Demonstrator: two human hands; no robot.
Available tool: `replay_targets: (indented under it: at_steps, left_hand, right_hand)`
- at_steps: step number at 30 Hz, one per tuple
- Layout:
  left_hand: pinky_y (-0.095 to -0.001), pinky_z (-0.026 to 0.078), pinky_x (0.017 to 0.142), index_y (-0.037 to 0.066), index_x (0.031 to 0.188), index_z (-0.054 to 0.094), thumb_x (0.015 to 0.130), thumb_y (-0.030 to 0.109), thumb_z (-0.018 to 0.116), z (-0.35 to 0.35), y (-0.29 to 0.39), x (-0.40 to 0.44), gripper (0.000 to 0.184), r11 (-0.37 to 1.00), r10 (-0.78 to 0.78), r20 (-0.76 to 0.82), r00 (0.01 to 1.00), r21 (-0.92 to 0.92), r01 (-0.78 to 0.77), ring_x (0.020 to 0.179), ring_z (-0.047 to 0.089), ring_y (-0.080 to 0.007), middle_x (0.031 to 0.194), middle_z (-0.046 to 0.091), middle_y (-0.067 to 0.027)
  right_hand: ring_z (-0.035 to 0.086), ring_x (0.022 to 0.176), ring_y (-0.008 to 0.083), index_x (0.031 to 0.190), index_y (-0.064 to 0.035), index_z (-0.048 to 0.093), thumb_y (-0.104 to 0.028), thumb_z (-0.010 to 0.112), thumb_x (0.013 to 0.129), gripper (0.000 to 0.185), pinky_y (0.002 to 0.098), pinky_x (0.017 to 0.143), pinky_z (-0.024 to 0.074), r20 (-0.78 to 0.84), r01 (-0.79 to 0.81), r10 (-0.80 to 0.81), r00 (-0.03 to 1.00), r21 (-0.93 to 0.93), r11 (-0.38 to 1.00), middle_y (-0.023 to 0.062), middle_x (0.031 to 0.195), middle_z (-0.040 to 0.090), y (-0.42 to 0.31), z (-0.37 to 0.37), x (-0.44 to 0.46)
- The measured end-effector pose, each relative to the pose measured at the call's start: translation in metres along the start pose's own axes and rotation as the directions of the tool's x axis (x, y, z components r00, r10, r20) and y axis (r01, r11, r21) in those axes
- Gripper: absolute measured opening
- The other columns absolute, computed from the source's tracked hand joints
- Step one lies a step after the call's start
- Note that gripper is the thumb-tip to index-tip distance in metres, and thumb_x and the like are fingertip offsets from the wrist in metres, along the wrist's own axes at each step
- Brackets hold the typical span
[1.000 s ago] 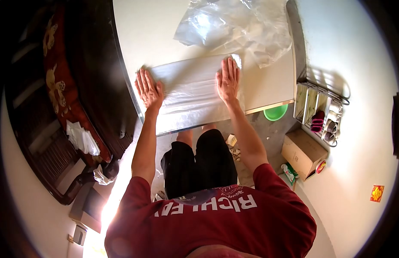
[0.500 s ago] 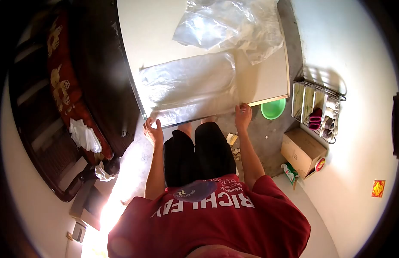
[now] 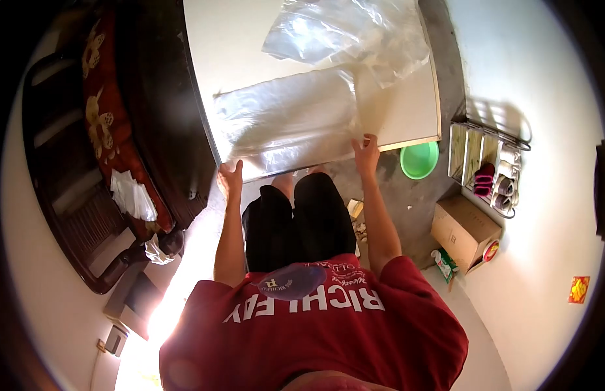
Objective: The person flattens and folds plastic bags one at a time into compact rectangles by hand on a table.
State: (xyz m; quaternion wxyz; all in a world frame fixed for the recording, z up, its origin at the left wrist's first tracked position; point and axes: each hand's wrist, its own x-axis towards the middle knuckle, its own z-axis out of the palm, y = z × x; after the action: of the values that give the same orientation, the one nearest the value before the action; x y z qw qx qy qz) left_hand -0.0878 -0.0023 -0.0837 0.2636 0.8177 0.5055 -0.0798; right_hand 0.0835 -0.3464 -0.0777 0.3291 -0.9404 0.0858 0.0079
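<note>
A clear plastic sheet or bag (image 3: 286, 117) lies flat and long across the near part of a pale table (image 3: 231, 39), its near side along the table's front edge. At its near left corner is my left hand (image 3: 231, 180), thumb and fingers apart on the table edge. My right hand (image 3: 366, 156) touches the edge by the sheet's near right corner, thumb and finger spread in a V. Some fingertips are hidden, and no grip on the plastic shows. Behind it lies a crumpled pile of clear plastic (image 3: 348, 36).
A green basin (image 3: 419, 160) stands on the floor under the table's right corner. Farther right are a shoe rack (image 3: 488, 163) and a cardboard box (image 3: 464, 231). A dark wooden bench (image 3: 74, 215) with white plastic bags (image 3: 132, 195) flanks the left side.
My left hand's thumb and fingers have opened out from a curled shape. My right hand has shifted slightly up along the sheet's right side. The camera view has moved a little.
</note>
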Motion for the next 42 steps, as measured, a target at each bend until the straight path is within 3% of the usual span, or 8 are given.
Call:
replay_targets:
  at_steps: [6, 8, 9, 15, 21, 32, 35, 42]
  left_hand:
    - [-0.0437, 0.047, 0.083, -0.001, 0.105, 0.06, 0.068, 0.052, 0.072, -0.004, 0.003, 0.014, 0.066, 1.0, -0.02, 0.045, 0.999, -0.014, 0.02, 0.095, 0.06, -0.0387, 0.1, 0.063, -0.0247]
    - [-0.0413, 0.049, 0.075, -0.002, 0.094, 0.064, 0.068, 0.05, 0.072, 0.005, -0.015, 0.026, 0.059, 1.0, 0.016, 0.053, 0.998, -0.019, -0.015, 0.084, 0.064, -0.0341, 0.088, 0.066, -0.0214]
    - [-0.0381, 0.047, 0.064, -0.003, 0.078, 0.066, 0.068, 0.047, 0.073, -0.006, -0.004, 0.023, 0.051, 0.988, -0.059, 0.157, 0.986, -0.129, 0.08, 0.067, 0.063, -0.0252, 0.069, 0.064, -0.0153]
    - [-0.033, 0.041, 0.051, -0.001, 0.065, 0.064, 0.073, 0.035, 0.072, -0.002, -0.026, 0.028, 0.038, 0.958, -0.059, 0.203, 0.977, -0.263, 0.113, 0.05, 0.049, -0.0137, 0.052, 0.053, -0.0033]
    - [-0.0253, 0.033, 0.044, 0.002, 0.071, 0.066, 0.076, 0.031, 0.069, -0.004, -0.03, 0.015, 0.03, 0.815, -0.178, 0.373, 0.911, -0.463, 0.348, 0.047, 0.044, -0.007, 0.055, 0.053, 0.0021]
    - [-0.0221, 0.031, 0.044, 0.008, 0.08, 0.067, 0.08, 0.032, 0.068, -0.03, -0.036, -0.019, 0.025, 0.852, -0.161, 0.518, 0.84, -0.356, 0.383, 0.048, 0.043, -0.0054, 0.058, 0.053, 0.0055]
    - [-0.0228, 0.04, 0.051, 0.006, 0.094, 0.065, 0.085, 0.03, 0.063, -0.039, -0.053, -0.015, 0.027, 0.746, -0.146, 0.633, 0.76, -0.434, 0.505, 0.064, 0.058, -0.0099, 0.082, 0.065, -0.0011]
    - [-0.0245, 0.047, 0.047, 0.003, 0.104, 0.061, 0.09, 0.025, 0.056, -0.07, -0.007, -0.002, 0.027, 0.448, -0.112, 0.667, 0.737, -0.628, 0.636, 0.07, 0.065, -0.0192, 0.089, 0.065, -0.0055]
  right_hand:
    - [0.057, 0.065, 0.0273, 0.083, 0.0015, 0.057, -0.029, 0.073, 0.074, 0.036, 0.0357, 0.064, 0.0466, 0.179, -0.151, 0.14, 0.974, 0.049, 0.987, 0.0127, 0.07, 0.06, -0.004, -0.009, 0.017]
    - [0.054, 0.06, 0.0236, 0.075, 0.0023, 0.055, -0.028, 0.071, 0.076, 0.034, 0.0346, 0.059, 0.0434, 0.409, -0.278, 0.277, 0.87, -0.058, 0.959, 0.013, 0.065, 0.057, -0.008, -0.016, 0.021]
    - [0.054, 0.06, 0.0236, 0.075, 0.0023, 0.055, -0.028, 0.071, 0.076, 0.034, 0.0346, 0.059, 0.0434, 0.408, -0.28, 0.278, 0.869, -0.057, 0.958, 0.013, 0.065, 0.057, -0.002, -0.014, 0.021]
    - [0.054, 0.057, 0.0217, 0.072, 0.0018, 0.056, -0.027, 0.067, 0.077, 0.031, 0.0348, 0.057, 0.0424, 0.365, -0.269, 0.24, 0.9, 0.031, 0.963, 0.0122, 0.062, 0.056, 0.001, -0.017, 0.012]
    - [0.06, 0.062, 0.0207, 0.078, 0.0012, 0.062, -0.032, 0.063, 0.078, 0.033, 0.0334, 0.06, 0.0453, 0.272, -0.255, 0.254, 0.928, -0.035, 0.966, 0.0122, 0.066, 0.062, 0.038, -0.003, 0.006]
    - [0.057, 0.056, 0.0106, 0.081, 0.0047, 0.064, -0.018, 0.064, 0.083, 0.023, 0.0259, 0.049, 0.0498, 0.368, -0.418, 0.345, 0.863, 0.138, 0.898, 0.0068, 0.067, 0.059, 0.041, -0.021, -0.015]
    - [0.054, 0.054, 0.0093, 0.09, 0.003, 0.062, -0.015, 0.064, 0.084, 0.02, 0.0256, 0.048, 0.0492, 0.31, -0.408, 0.325, 0.893, 0.258, 0.876, 0.0045, 0.063, 0.056, 0.027, -0.029, -0.017]
    - [0.056, 0.049, 0.0108, 0.106, -0.0028, 0.056, -0.014, 0.062, 0.085, 0.025, 0.0243, 0.045, 0.041, 0.236, -0.283, 0.187, 0.954, 0.487, 0.827, 0.0055, 0.058, 0.057, -0.044, -0.049, 0.015]
